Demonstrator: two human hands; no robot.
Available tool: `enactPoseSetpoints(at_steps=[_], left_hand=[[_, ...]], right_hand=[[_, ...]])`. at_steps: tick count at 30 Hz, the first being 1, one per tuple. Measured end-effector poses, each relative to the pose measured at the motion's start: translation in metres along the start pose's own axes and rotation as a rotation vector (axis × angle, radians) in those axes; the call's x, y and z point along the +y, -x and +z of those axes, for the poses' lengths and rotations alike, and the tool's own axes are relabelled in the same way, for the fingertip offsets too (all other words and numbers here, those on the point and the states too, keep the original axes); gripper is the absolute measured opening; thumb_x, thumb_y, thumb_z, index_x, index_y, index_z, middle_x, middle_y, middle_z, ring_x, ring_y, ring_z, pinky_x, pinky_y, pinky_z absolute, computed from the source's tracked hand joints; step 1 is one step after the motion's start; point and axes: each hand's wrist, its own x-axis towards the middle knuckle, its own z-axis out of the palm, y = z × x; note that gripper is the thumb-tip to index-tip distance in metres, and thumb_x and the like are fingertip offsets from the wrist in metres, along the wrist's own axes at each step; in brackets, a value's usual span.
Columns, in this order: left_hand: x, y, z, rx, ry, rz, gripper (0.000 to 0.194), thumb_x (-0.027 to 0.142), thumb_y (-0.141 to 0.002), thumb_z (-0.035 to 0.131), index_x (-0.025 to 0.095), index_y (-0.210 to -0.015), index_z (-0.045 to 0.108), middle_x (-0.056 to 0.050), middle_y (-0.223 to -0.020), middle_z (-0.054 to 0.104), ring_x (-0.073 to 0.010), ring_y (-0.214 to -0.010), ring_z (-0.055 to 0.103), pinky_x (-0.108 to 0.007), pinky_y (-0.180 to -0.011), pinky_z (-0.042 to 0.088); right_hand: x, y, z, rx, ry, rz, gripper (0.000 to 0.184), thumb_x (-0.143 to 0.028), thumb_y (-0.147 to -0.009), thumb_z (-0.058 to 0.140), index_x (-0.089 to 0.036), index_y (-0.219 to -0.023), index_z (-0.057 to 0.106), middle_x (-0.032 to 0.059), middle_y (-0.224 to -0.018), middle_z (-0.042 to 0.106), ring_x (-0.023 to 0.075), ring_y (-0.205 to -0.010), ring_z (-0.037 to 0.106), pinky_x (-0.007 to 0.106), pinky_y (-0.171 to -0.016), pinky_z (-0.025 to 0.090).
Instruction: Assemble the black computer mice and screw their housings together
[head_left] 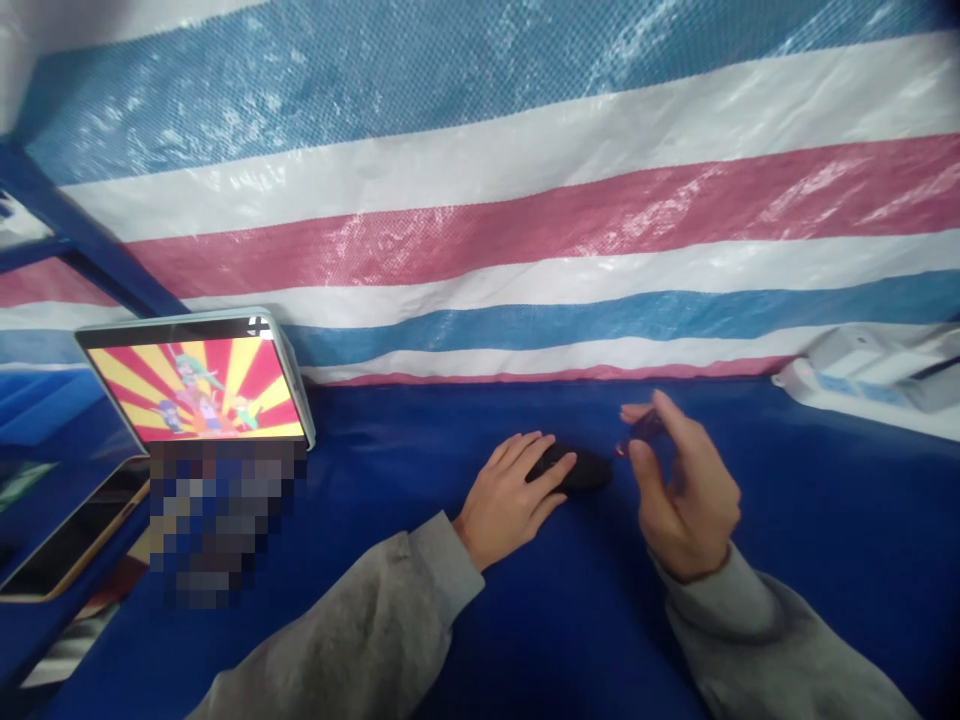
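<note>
My left hand lies over a black rounded computer mouse on the blue tabletop, its fingers on the top and sides holding it. Just to the right, my right hand is raised with thumb and fingers curled toward each other. Between them is a small, dark reddish thing, blurred, with a red tip near the mouse's right end. What it is I cannot make out. The mouse's left part is hidden under my left fingers.
A tablet playing a cartoon stands at the left, with a pixelated patch below it. A phone lies farther left. A blue metal frame rises behind. White items sit at the right, before a striped tarp.
</note>
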Motion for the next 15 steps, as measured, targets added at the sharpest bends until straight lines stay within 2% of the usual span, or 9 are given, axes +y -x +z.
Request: enactPoseSetpoints(at_steps=[2,6,10,12,15], left_hand=[[-0.0001,-0.0001,0.0,-0.001,0.005,0.001,0.041,0.035,-0.102,0.05,0.022,-0.141,0.052,-0.015,-0.143,0.054,-0.0291,-0.136,0.049,-0.052,-0.112,0.044],[0.0004,-0.001,-0.0006,0.005,0.008,0.009,0.04,0.034,-0.103,0.049,0.021,-0.141,0.052,-0.015,-0.142,0.054,-0.0291,-0.136,0.05,-0.052,-0.113,0.043],[0.0009,-0.0016,-0.0013,0.014,0.005,0.018,0.04,0.033,-0.102,0.05,0.019,-0.14,0.053,-0.016,-0.141,0.055,-0.0298,-0.135,0.051,-0.052,-0.112,0.044],[0.0008,-0.0014,-0.001,0.015,0.0,0.017,0.04,0.033,-0.102,0.05,0.02,-0.14,0.053,-0.016,-0.141,0.055,-0.0297,-0.134,0.051,-0.052,-0.111,0.045],[0.0003,-0.0008,0.0001,0.018,-0.002,0.011,0.04,0.034,-0.102,0.05,0.021,-0.14,0.053,-0.015,-0.141,0.056,-0.0296,-0.134,0.051,-0.052,-0.111,0.045]], right_hand=[[-0.0007,-0.0005,0.0,0.002,0.032,-0.027,0.065,-0.008,-0.084,0.066,-0.026,-0.144,0.05,0.0093,-0.11,0.069,0.0231,-0.097,0.066,0.044,-0.084,0.056],[0.0001,-0.0011,-0.0009,0.129,0.124,-0.015,0.063,-0.011,-0.079,0.073,-0.028,-0.138,0.057,0.0079,-0.106,0.067,0.0209,-0.089,0.065,0.041,-0.08,0.056],[0.0019,-0.0009,-0.0009,0.009,0.039,0.007,0.064,-0.014,-0.088,0.063,-0.026,-0.148,0.044,0.009,-0.108,0.069,0.0223,-0.091,0.066,0.044,-0.081,0.057],[0.0026,-0.0007,-0.0005,0.023,0.048,0.004,0.062,-0.016,-0.086,0.067,-0.026,-0.144,0.05,0.0081,-0.105,0.07,0.0222,-0.089,0.066,0.044,-0.081,0.057],[0.0025,0.0003,-0.0001,0.118,0.083,0.025,0.058,-0.018,-0.08,0.074,-0.027,-0.136,0.058,0.0062,-0.101,0.07,0.0215,-0.085,0.067,0.044,-0.081,0.057]])
